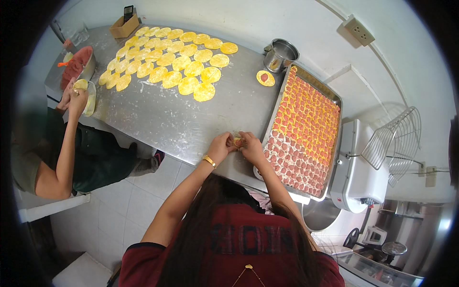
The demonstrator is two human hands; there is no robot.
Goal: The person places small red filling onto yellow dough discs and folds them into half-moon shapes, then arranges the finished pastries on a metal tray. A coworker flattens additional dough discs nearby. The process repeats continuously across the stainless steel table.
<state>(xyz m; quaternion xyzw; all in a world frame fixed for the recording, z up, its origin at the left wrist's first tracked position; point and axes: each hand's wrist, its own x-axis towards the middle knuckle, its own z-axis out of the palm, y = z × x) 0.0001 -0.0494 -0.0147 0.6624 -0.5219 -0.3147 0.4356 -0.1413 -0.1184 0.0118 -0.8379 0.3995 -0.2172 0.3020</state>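
Note:
At the near edge of the steel table, my left hand (221, 147) and my right hand (251, 148) meet. Their fingers are closed around a small yellow dumpling wrapper (236, 141) with reddish filling showing; the fingers partly hide it. Beyond them, next to a metal mug (281, 56), lies a single yellow wrapper with a lump of filling (265, 78). To the right of my hands stands a large metal tray (278, 103) packed with rows of small filled dumplings (306, 129), yellower at the far part and paler at the near part.
Rows of flat, floured yellow wrappers (181, 62) cover the table's far left. There, a co-worker's hands (76, 99) hold a wrapper beside a bowl of reddish filling (85, 64). A cardboard box (125, 27) stands at the back. White equipment (363, 165) with a wire rack is right of the tray.

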